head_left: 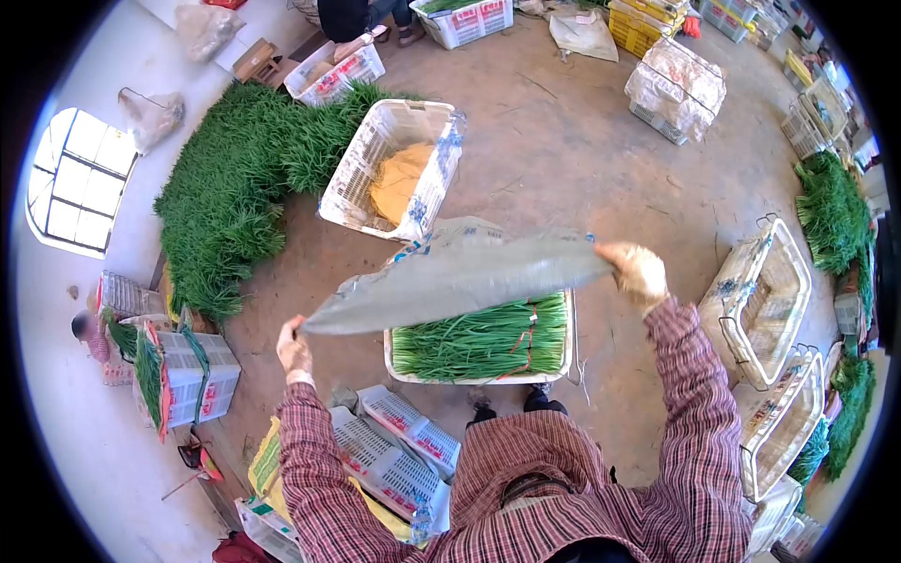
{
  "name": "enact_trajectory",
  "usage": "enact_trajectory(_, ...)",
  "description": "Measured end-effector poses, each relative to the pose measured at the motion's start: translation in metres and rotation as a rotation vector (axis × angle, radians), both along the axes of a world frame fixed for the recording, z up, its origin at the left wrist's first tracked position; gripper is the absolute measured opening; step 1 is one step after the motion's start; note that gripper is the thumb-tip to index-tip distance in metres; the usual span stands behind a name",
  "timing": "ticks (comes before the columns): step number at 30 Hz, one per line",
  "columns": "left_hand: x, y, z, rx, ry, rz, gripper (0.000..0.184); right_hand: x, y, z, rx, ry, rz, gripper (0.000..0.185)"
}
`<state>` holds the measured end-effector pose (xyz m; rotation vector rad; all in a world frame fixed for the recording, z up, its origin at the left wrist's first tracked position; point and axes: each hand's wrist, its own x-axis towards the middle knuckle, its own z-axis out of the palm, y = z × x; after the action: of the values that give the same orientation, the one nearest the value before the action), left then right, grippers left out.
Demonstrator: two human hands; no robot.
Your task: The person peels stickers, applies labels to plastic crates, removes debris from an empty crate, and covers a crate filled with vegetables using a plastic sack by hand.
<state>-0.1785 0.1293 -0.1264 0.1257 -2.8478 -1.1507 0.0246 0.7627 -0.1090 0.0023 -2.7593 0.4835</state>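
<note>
A grey-green plastic sheet is stretched between my two hands above a white crate. Inside that crate lie long green chives with a red tie across them; the sheet hides their far part. My left hand is closed on the sheet's near-left corner. At the far right end, my right hand, in what looks like a pale glove, grips the other corner. The sheet slants, higher in the picture on the right.
A white basket with yellow material inside stands beyond the sheet. Heaped greens cover the floor at left. Stacked crates sit by my left arm, and more empty crates stand at right. Another person is at the top.
</note>
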Motion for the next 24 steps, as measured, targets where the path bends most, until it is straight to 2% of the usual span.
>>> enact_trajectory(2,0.009,-0.019,-0.050,0.047,0.060,-0.031,0.037,0.014,-0.011,-0.029,0.053,-0.050,0.103,0.038)
enact_trajectory(4,0.016,-0.032,-0.087,-0.048,0.081,-0.057,0.038,0.030,-0.024,-0.069,-0.036,-0.127,0.157,0.037)
enact_trajectory(6,0.030,-0.019,-0.095,-0.150,0.020,-0.067,0.039,0.042,-0.036,-0.107,0.017,-0.273,0.120,0.033)
enact_trajectory(8,0.027,-0.054,-0.177,-0.011,0.000,-0.090,0.033,0.052,-0.045,-0.155,0.035,-0.343,0.072,0.032)
enact_trajectory(10,0.039,-0.048,-0.201,-0.305,-0.045,-0.214,0.031,0.059,-0.058,-0.201,0.045,-0.429,0.026,0.030)
enact_trajectory(13,0.049,-0.054,-0.266,-0.263,-0.327,-0.178,0.034,0.071,-0.085,-0.263,0.100,-0.676,0.016,0.028)
enact_trajectory(14,0.053,-0.059,-0.285,-0.263,-0.345,-0.180,0.034,0.075,-0.094,-0.281,0.099,-0.694,0.018,0.028)
enact_trajectory(16,0.063,-0.055,-0.308,-0.428,-0.544,-0.294,0.037,0.082,-0.112,-0.311,0.073,-1.033,-0.027,0.031)
enact_trajectory(17,0.067,-0.056,-0.320,-0.425,-0.595,-0.298,0.038,0.090,-0.120,-0.330,0.055,-1.158,-0.038,0.034)
enact_trajectory(19,0.067,-0.054,-0.332,-0.495,-0.693,-0.304,0.042,0.092,-0.132,-0.341,-0.040,-1.333,-0.077,0.040)
enact_trajectory(21,0.065,-0.060,-0.348,-0.559,-0.744,-0.332,0.044,0.111,-0.133,-0.363,-0.098,-1.318,-0.065,0.040)
enact_trajectory(24,0.047,-0.088,-0.384,-0.517,-0.691,-0.304,0.038,0.082,-0.128,-0.348,-0.204,-1.298,-0.103,0.045)
